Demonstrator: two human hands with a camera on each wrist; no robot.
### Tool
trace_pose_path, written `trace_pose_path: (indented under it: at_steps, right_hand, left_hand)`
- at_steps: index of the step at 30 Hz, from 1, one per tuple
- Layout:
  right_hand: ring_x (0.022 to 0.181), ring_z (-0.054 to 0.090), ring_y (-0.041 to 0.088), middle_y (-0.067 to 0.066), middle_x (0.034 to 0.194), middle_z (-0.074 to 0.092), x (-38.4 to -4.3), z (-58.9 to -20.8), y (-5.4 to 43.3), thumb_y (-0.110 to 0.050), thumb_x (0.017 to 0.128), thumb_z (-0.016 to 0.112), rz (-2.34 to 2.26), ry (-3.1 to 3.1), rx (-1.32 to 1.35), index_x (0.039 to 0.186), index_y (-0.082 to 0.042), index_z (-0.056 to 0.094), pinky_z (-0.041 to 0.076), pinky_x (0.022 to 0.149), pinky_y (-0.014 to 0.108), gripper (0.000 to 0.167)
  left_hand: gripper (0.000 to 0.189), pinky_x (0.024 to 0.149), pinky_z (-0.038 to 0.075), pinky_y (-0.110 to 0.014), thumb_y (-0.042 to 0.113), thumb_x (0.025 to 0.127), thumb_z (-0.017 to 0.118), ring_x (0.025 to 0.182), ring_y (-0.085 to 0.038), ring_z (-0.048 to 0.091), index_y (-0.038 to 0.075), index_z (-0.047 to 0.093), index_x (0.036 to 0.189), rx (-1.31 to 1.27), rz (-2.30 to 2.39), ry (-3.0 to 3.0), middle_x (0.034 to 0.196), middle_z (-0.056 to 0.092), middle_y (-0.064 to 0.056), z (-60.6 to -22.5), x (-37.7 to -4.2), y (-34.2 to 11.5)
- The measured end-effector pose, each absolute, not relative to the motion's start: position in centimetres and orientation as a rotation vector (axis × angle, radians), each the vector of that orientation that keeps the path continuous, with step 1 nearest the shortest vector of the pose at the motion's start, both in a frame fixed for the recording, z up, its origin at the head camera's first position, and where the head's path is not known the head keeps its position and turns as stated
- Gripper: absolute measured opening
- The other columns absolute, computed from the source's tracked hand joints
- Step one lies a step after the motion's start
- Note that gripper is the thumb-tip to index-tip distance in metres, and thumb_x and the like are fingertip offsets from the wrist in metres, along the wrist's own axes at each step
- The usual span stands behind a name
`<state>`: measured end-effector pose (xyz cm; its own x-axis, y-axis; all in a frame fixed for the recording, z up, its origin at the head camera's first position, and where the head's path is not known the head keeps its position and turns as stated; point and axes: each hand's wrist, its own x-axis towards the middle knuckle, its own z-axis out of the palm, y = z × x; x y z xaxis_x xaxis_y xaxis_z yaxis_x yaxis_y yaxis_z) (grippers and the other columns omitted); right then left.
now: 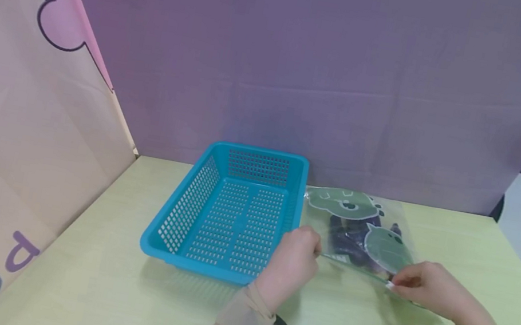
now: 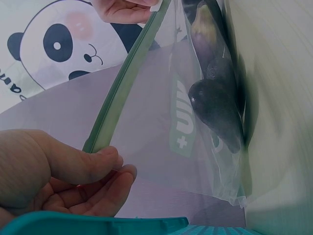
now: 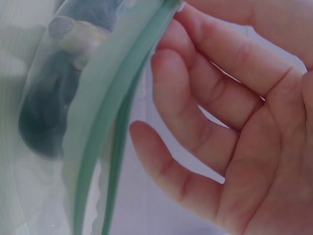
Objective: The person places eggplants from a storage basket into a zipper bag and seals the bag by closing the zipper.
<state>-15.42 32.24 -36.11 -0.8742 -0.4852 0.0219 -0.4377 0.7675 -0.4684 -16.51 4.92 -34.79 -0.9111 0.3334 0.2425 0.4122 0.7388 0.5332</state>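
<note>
A clear zip bag (image 1: 389, 249) with green cartoon prints lies right of the basket, holding several dark purple eggplants (image 1: 348, 239). My left hand (image 1: 294, 261) pinches the near left end of its green zip strip (image 2: 120, 93) between thumb and fingers. At the strip's right part, my right hand (image 1: 434, 289) pinches the small white slider (image 1: 389, 285). The right wrist view shows two green strips standing apart below my right fingers (image 3: 171, 88). In the left wrist view, the eggplants (image 2: 215, 107) rest low in the bag, against the tabletop side.
A blue plastic basket (image 1: 215, 272) with perforated walls stands directly left of the bag, its right rim close to my left hand. The pale table (image 1: 79, 270) meets a purple cloth backdrop (image 1: 283, 62) behind. Printed cloths hang at both sides.
</note>
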Motion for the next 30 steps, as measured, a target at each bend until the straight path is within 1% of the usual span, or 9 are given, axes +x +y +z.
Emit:
trace_pose_path:
  at_steps: [8,20,30]
  right_hand:
    - [0.065,0.05,-0.007,-0.008,0.078,0.069,-15.46,-36.27,32.51,-0.013,0.083,0.07,-0.73,2.863,-0.744,0.084,-0.009,0.073,0.047,0.056,0.021,0.006]
    - [0.071,0.054,-0.007,-0.005,0.083,0.07,-15.38,-36.15,32.83,-0.017,0.083,0.07,-0.702,2.847,-0.686,0.087,-0.01,0.074,0.05,0.061,0.022,0.009]
    - [0.07,0.054,-0.008,-0.003,0.084,0.071,-15.33,-36.18,33.02,-0.016,0.084,0.069,-0.724,2.845,-0.683,0.088,-0.009,0.074,0.051,0.06,0.021,0.009]
  left_hand:
    - [0.025,0.059,0.049,-0.017,-0.016,0.064,0.062,0.069,-0.016,0.062,0.004,0.07,0.076,-0.607,-0.908,-2.808,0.079,0.065,-0.003,-34.82,-16.49,4.94]
    - [0.025,0.057,0.048,-0.016,-0.016,0.063,0.062,0.067,-0.015,0.061,0.003,0.07,0.077,-0.599,-0.894,-2.806,0.078,0.064,-0.002,-34.84,-16.49,4.94]
    - [0.024,0.058,0.049,-0.017,-0.015,0.063,0.063,0.068,-0.016,0.061,0.004,0.07,0.076,-0.593,-0.899,-2.806,0.077,0.064,-0.002,-34.7,-16.42,4.87]
